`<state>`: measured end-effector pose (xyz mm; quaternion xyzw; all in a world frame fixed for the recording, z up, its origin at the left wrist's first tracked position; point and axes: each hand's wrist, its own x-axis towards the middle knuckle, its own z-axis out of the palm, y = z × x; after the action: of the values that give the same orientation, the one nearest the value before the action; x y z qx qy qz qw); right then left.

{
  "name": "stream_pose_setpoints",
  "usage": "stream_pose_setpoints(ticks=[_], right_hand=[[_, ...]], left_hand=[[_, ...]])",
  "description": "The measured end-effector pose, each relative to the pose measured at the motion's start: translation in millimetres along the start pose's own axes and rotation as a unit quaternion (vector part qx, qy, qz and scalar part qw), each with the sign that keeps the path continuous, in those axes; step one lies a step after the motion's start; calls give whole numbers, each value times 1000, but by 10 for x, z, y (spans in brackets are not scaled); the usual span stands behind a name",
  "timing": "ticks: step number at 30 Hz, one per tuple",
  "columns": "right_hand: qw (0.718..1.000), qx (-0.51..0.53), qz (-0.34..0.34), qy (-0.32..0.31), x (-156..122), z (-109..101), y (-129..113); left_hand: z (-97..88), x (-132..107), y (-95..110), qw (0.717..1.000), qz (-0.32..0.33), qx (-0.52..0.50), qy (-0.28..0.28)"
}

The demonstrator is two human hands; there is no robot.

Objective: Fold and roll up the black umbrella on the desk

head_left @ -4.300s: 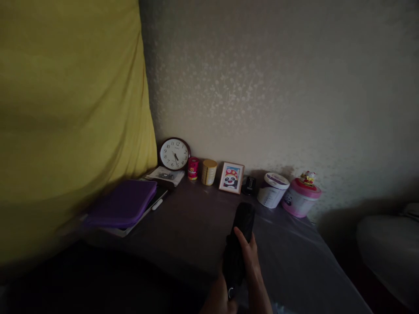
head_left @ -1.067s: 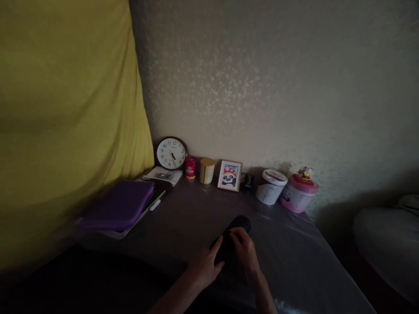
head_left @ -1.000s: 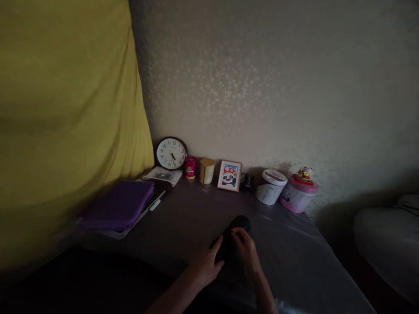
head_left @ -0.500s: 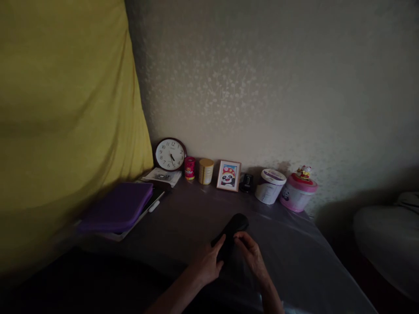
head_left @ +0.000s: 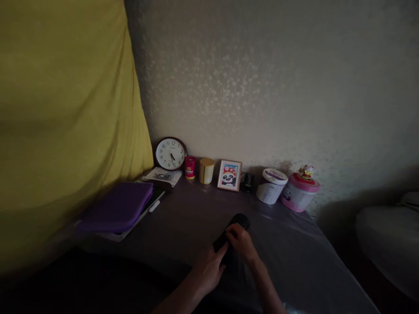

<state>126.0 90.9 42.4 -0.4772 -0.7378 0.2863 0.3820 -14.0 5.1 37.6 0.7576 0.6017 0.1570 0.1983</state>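
Observation:
A black folded umbrella (head_left: 236, 223) lies on the dark table (head_left: 183, 218), its far end pointing toward the wall. My left hand (head_left: 209, 267) rests on the near left side of the umbrella, fingers laid along it. My right hand (head_left: 240, 243) lies over the umbrella's middle, its fingers curled on the black cloth. The near half of the umbrella is hidden under both hands. The room is dim.
Along the wall stand a round clock (head_left: 170, 153), a red can (head_left: 189, 168), a yellow can (head_left: 207, 170), a small panda picture frame (head_left: 229, 175), a white tub (head_left: 271, 186) and a pink tub (head_left: 299, 189). A purple case (head_left: 118, 207) lies left beside a yellow curtain (head_left: 62, 113).
Earlier I held the umbrella raised above the table. It now lies on the table, and over the last second both hands stayed on it, my right hand shifting slightly toward its middle.

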Motion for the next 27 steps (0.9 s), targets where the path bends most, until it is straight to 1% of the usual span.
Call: stream_pose_setpoints(ticks=[3, 5, 6, 8, 10, 13, 16, 18, 21, 23, 25, 27], right_hand=[[995, -98, 3, 1, 55, 91, -13], [993, -122, 10, 5, 79, 127, -40], [994, -113, 8, 8, 88, 130, -52], [999, -44, 20, 18, 94, 98, -59], [995, 65, 60, 41, 74, 14, -33], [965, 200, 140, 101, -23, -171, 62], [936, 258, 196, 136, -160, -331, 166], [932, 263, 206, 138, -228, -379, 204], [944, 236, 187, 133, -244, -348, 190], [960, 207, 155, 111, -204, -274, 145], [979, 161, 104, 73, -143, -180, 91], [995, 89, 34, 29, -83, -83, 44]], left_hand=[[8, -41, -21, 1000, -14, -2, -1], [2, -83, -51, 1000, -19, -4, -1], [-2, -109, -70, 1000, -18, -9, -2], [-7, -174, -112, 1000, -14, -27, -5], [-3, -249, -150, 999, -13, -44, -7], [20, -353, -183, 999, -20, -44, 5], [53, -410, -182, 999, -18, -23, 40], [75, -415, -167, 998, -6, -8, 69], [111, -388, -130, 995, 17, 8, 95], [138, -359, -106, 995, 32, 19, 98], [168, -328, -90, 994, 38, 31, 96], [201, -299, -86, 994, 36, 47, 95]])
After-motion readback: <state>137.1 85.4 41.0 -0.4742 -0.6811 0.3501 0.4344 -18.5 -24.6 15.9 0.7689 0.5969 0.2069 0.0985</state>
